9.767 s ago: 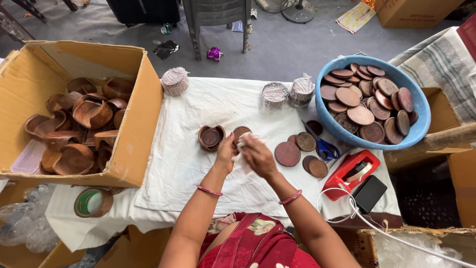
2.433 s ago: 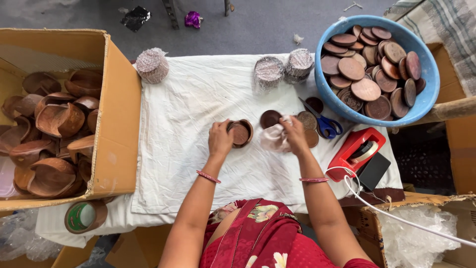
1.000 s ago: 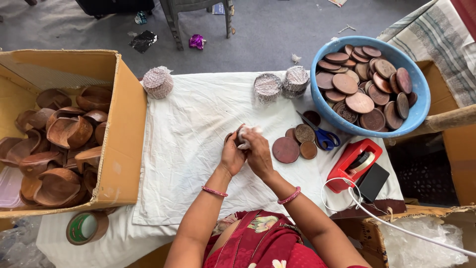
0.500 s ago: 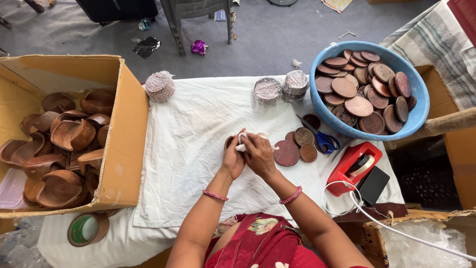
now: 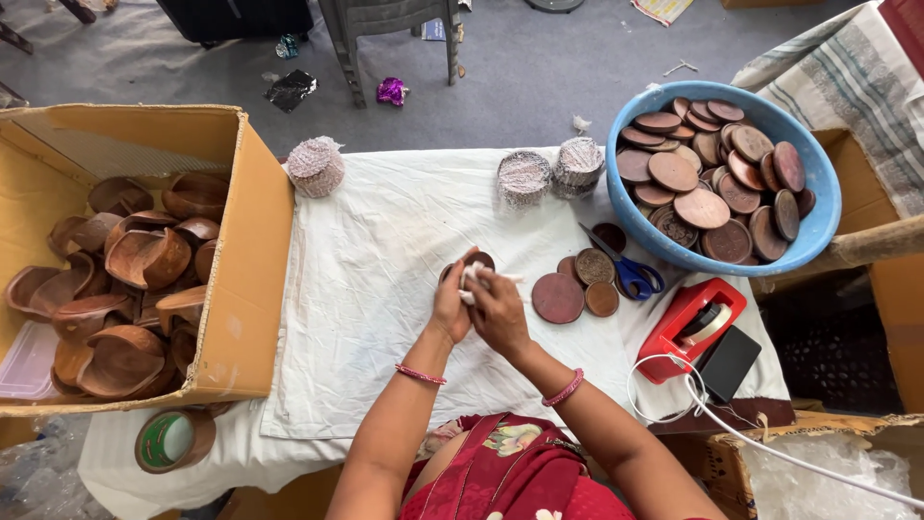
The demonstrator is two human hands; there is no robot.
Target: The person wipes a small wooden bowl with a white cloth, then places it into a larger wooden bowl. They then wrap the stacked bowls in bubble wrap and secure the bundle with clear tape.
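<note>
While both forearms reach forward over the white-clothed tabletop [image 5: 385,289], the left hand [image 5: 450,306] cups a small brown wooden piece [image 5: 478,260] and the right hand [image 5: 500,313] presses a white wad [image 5: 471,280] against it, hands together, wooden discs [image 5: 576,284] just right

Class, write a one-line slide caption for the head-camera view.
Both hands, left hand and right hand, hold a small wooden bowl and white wad over the white cloth.

Two hands [image 5: 481,303], four loose discs [image 5: 558,297] on the cloth, three wrapped stacks [image 5: 525,175], one basin [image 5: 818,226], one box [image 5: 245,279], one scissors [image 5: 630,274], one tape roll [image 5: 168,440]
</note>
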